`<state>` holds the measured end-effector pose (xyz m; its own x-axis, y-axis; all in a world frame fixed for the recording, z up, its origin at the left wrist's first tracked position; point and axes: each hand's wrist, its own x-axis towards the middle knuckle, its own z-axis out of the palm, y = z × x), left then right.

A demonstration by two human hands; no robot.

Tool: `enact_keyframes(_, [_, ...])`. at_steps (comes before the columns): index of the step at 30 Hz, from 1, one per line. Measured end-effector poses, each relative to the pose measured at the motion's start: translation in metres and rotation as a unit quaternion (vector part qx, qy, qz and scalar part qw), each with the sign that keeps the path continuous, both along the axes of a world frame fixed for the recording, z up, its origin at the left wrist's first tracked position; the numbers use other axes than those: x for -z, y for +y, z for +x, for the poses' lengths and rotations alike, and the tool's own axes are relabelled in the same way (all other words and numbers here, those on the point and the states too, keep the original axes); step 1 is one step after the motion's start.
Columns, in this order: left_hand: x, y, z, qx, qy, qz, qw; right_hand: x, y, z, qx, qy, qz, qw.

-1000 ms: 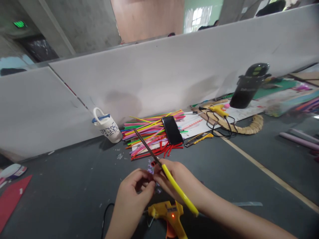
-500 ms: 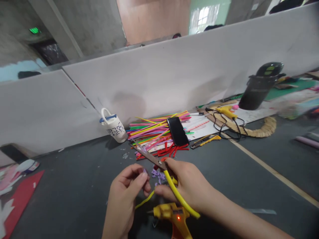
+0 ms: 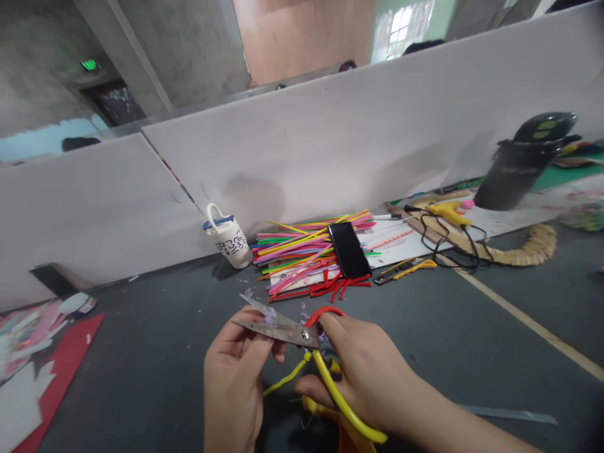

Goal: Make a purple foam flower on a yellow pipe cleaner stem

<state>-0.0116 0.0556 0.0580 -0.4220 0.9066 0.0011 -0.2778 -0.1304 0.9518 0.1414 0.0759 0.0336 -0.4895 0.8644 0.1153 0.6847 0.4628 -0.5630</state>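
My right hand (image 3: 363, 352) grips scissors (image 3: 306, 336) with one red and one yellow handle. The blades are spread and point left, over the fingers of my left hand (image 3: 240, 371). Those fingers are pinched on a small purple piece (image 3: 270, 316), which sits between the blades. Behind the scissors, several purple bits (image 3: 323, 340) are partly hidden. A yellow fuzzy stem (image 3: 285, 379) runs between my hands; whether my left hand holds it I cannot tell. Below my right hand is a yellow glue gun (image 3: 318, 408), mostly covered by the hand and scissors.
Coloured fuzzy stems (image 3: 292, 248) lie ahead, with a black phone (image 3: 350, 250) on them. A white cup (image 3: 231, 242) stands left of them. To the right are a utility knife (image 3: 406, 269), another glue gun (image 3: 450, 214) and a black bin (image 3: 514, 173). Red card (image 3: 70, 371) lies left.
The scissors have opened wider and swung down toward my left fingers, so the purple piece is now between the blades. The view has shifted slightly left.
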Motion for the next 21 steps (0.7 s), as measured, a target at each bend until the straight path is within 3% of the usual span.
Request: enact_keyframes(21, [-0.0010,0.0001,0.0018,0.011,0.023,0.012,1.000,-0.0006,-0.0002,-0.0024,0.010,-0.024,-0.019,0.999])
